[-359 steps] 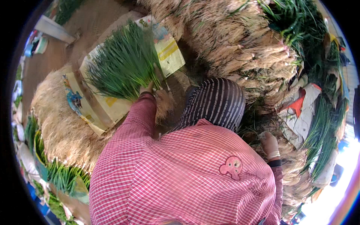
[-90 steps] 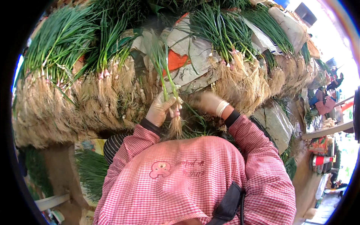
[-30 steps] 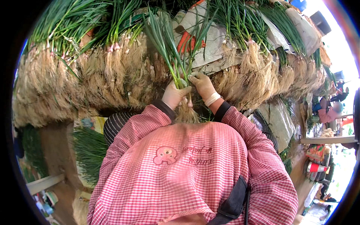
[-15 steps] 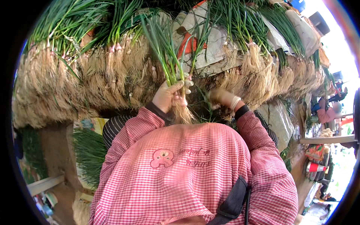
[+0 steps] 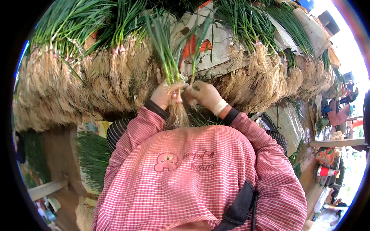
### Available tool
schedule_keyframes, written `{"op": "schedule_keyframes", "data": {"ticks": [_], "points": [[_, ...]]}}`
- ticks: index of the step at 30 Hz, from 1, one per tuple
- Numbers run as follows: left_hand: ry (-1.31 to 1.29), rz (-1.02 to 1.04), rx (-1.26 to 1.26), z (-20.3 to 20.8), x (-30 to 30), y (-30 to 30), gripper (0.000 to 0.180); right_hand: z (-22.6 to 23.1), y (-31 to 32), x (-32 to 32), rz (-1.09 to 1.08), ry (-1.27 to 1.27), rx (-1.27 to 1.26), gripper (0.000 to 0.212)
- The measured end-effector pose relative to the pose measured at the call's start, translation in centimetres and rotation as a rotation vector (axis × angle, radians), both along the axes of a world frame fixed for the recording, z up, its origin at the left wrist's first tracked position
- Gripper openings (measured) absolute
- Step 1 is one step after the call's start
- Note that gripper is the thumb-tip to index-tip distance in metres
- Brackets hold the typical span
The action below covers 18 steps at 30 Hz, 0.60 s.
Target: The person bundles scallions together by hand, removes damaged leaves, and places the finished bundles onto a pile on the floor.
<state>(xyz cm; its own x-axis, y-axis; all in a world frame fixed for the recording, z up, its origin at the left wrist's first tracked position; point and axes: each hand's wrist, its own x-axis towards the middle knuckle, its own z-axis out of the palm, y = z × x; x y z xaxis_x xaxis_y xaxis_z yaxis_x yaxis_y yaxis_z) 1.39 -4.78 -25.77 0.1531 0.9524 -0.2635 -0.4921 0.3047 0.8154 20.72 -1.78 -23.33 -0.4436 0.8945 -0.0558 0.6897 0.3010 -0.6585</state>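
My left hand [image 5: 165,94], in a pale thin glove, is closed around a small bunch of green garlic [image 5: 166,61]. The leaves point up and away from me, and the pinkish bulbs and straw-coloured roots hang below my fingers. Just right of it, my gloved right hand [image 5: 208,95] has its fingers closed at the base of a single green garlic stalk [image 5: 196,56]. That stalk stands upright, apart from the bunch at the leaves. Its lower end is partly hidden by my fingers and blurred.
Heaped green garlic with matted roots [image 5: 50,84] lines the far side, continuing right [image 5: 262,81]. Pale sacking [image 5: 219,44] lies between the heaps. More green leaves [image 5: 92,158] lie left of my knee. A plastic sheet [image 5: 287,123] is at right; another person [image 5: 339,113] sits beyond.
My right hand has moved left and up from beside the roots to the single stalk, closing on it. My left hand and its bunch have shifted slightly left.
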Motion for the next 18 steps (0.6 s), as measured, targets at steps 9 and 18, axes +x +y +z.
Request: {"op": "schedule_keyframes", "data": {"ticks": [9,18], "points": [[-0.052,-0.109,0.005,0.1,2.3,0.1,0.016,-0.5,2.7,1.8,0.029,0.282,0.160,0.037],[0.004,-0.154,0.008,1.7,0.9,-1.6,0.023,-1.6,7.2,3.8,0.049,-0.112,0.242,0.024]]}}
